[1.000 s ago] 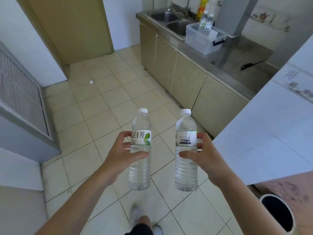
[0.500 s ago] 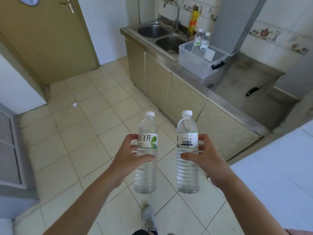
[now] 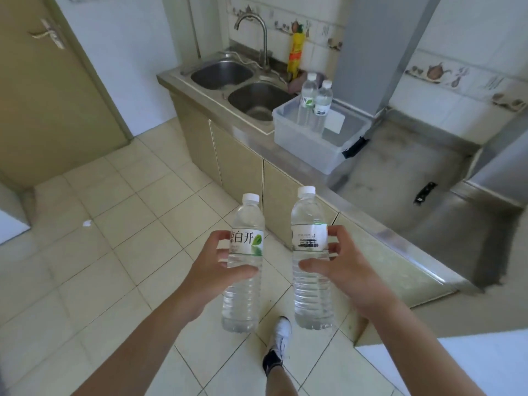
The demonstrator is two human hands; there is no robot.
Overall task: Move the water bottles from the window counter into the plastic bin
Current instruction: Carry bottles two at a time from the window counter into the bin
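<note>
Steel counter (image 3: pixel 380 224) with a double sink (image 3: pixel 243 84) runs ahead, nothing between the hands and the plastic bin (image 3: pixel 311 144) sitting beside the sink. Left hand (image 3: pixel 217 270) wraps a clear, white-capped water bottle (image 3: pixel 243 270) with a leaf label, right hand (image 3: pixel 340 270) grips another (image 3: pixel 310 261), both upright over the floor tiles. Bin holds two bottles (image 3: pixel 314 110) standing

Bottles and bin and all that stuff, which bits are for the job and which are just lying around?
For the job:
- left bottle, held by left hand
- right bottle, held by right hand
- bin on the counter
- two bottles standing in it

Just lying about:
- sink
- tap
- yellow bottle
- door
- scrap on the floor
</note>
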